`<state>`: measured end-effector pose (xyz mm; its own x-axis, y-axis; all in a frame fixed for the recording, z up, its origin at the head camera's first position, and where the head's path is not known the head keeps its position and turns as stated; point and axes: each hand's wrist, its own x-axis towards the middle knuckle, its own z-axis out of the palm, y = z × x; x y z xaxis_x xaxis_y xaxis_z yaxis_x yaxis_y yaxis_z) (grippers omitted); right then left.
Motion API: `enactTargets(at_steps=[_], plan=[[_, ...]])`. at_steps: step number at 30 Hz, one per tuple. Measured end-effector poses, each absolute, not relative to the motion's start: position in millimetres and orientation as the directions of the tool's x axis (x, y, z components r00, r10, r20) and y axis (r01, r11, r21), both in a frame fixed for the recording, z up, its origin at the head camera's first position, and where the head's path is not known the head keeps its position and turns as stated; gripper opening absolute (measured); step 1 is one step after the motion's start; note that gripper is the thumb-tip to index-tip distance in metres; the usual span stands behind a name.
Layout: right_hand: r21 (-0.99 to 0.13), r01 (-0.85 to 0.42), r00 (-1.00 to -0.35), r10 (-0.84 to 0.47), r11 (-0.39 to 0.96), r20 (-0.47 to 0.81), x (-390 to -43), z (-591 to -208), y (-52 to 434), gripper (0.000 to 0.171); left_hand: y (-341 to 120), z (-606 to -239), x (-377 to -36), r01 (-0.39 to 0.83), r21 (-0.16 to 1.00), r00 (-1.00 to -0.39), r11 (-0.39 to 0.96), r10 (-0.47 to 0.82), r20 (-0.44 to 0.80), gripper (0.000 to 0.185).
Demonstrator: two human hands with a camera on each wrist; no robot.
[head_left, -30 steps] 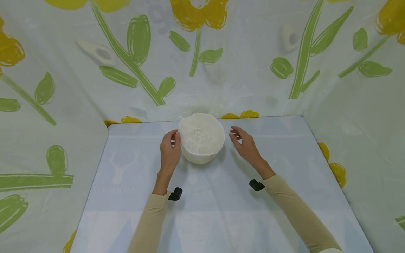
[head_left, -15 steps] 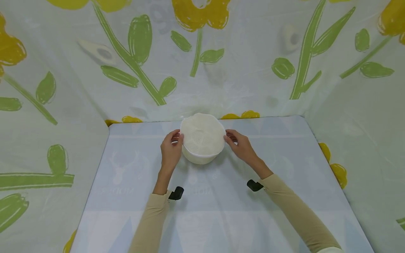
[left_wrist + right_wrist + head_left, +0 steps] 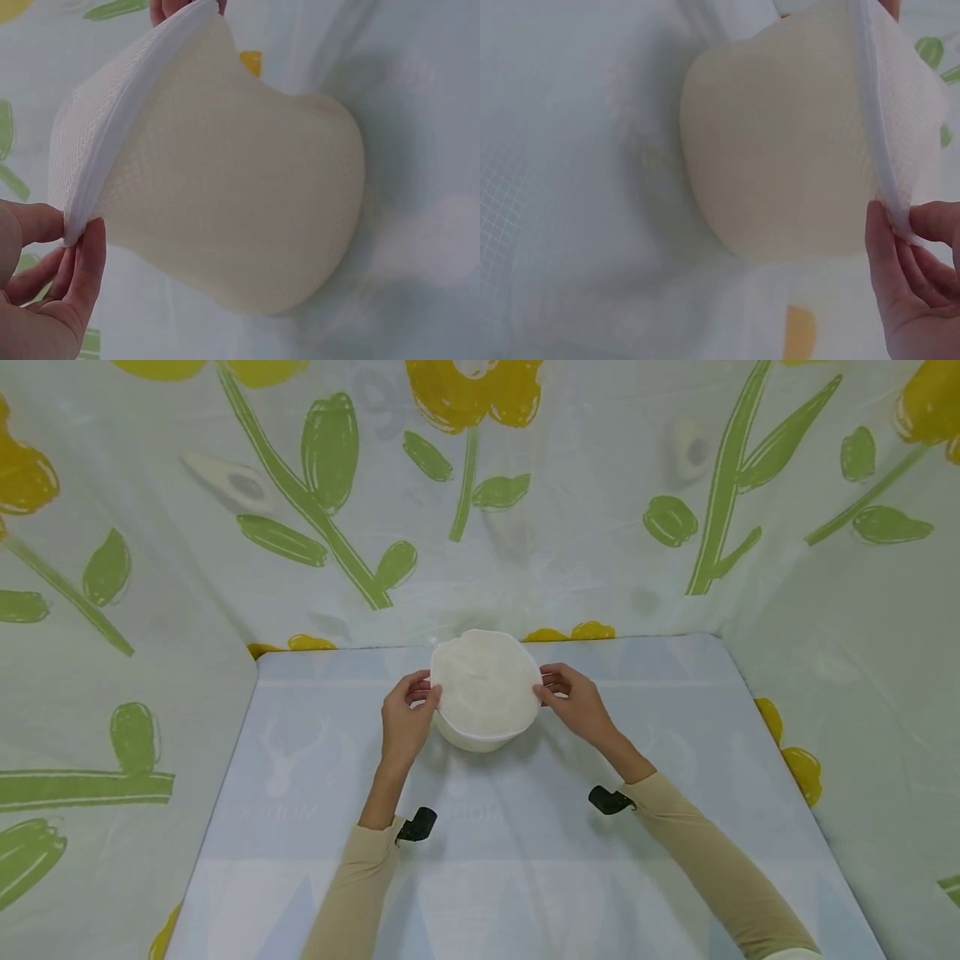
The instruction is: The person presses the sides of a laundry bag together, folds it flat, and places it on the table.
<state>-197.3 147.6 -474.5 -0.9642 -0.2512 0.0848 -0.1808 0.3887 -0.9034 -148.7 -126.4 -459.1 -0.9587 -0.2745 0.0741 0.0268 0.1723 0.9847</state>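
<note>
Left hand [image 3: 402, 722]: pinches the mesh bowl's [image 3: 486, 693] left rim.
Right hand [image 3: 576, 702]: pinches the right rim.
Bowl: on the counter [image 3: 525, 852].

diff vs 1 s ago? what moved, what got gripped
The right hand moved in from open air beside the mesh basket and now pinches its white rim. The left hand stayed at the opposite rim and pinches it. The basket has shifted slightly right and tilted. The table and the flowered backdrop are unchanged.
</note>
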Motion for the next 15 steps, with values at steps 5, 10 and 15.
enactTargets(at_steps=[5,10,15], plan=[[-0.922,-0.147,-0.965,-0.257,0.358,0.054,-196,-471,151,0.036,-126,-464,-149,0.017,0.988,-0.959,0.153,-0.278,0.060,0.033],[-0.932,-0.101,-0.968,-0.253,0.348,0.010,-193,-467,156,0.037,-123,-464,-145,-0.005,0.992,-0.961,0.126,-0.276,0.031,0.032],[-0.941,-0.070,-0.966,-0.259,0.331,-0.019,-189,-468,163,0.040,-120,-464,-141,-0.015,0.995,-0.964,0.099,-0.267,0.012,0.032]])
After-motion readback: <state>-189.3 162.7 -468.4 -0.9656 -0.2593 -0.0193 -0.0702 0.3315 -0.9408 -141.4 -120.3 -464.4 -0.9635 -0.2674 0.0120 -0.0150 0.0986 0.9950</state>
